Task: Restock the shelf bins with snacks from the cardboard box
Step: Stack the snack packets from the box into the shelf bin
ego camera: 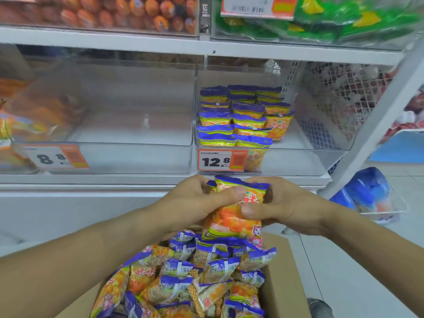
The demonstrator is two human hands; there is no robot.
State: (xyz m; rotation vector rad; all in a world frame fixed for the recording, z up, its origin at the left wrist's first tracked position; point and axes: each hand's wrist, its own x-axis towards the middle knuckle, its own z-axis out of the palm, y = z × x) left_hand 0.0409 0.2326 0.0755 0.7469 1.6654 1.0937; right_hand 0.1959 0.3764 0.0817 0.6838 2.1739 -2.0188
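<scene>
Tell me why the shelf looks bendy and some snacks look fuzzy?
Head view: the wide lens bows the white shelf edge and tilts the shelf post; the orange snacks up top and the green packets are soft and blurred; the clear bin front shows pale glare; the snack packets in both hands look sharper.

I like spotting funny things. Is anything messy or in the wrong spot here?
One thing: a snack packet has slipped down behind the 12.8 price tag, against the clear bin front wall, below the neat stacked packets.

Bright even light, soft blur, edges bowed.
</scene>
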